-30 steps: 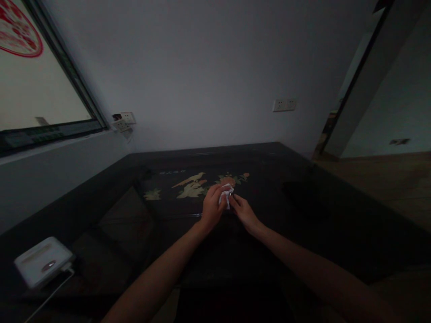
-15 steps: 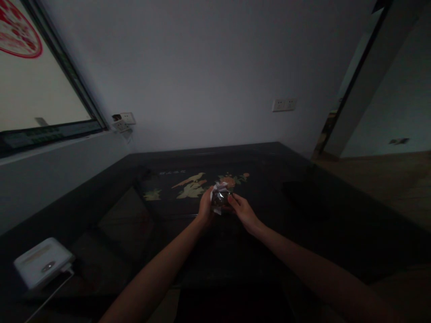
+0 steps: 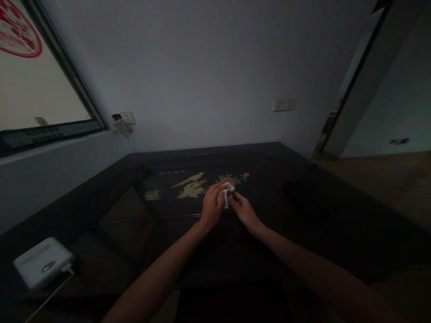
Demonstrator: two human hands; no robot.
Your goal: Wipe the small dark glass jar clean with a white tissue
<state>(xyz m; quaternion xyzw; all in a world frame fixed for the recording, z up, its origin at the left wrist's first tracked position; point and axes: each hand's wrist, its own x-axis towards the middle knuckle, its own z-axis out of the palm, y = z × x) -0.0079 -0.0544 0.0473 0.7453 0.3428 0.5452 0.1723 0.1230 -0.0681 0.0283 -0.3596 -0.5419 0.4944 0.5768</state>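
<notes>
Both my hands meet over the middle of a dark glossy table (image 3: 336, 224) with a bird and flower inlay (image 3: 191, 186). My left hand (image 3: 211, 207) is closed around a small crumpled white tissue (image 3: 225, 194). My right hand (image 3: 244, 209) pinches a small dark object that the tissue is pressed against; I cannot make out what it is in the dim light.
A white power bank (image 3: 38, 262) with a cable lies at the table's near left corner. A dark flat object (image 3: 303, 193) rests on the right side. Wall sockets (image 3: 284, 104) are behind, a window (image 3: 33, 89) is to the left, and a doorway (image 3: 340, 103) to the right.
Half a second ago my left hand had turned back, showing a dark rounded object under the tissue. Now the hand has rolled over it again, as a second ago.
</notes>
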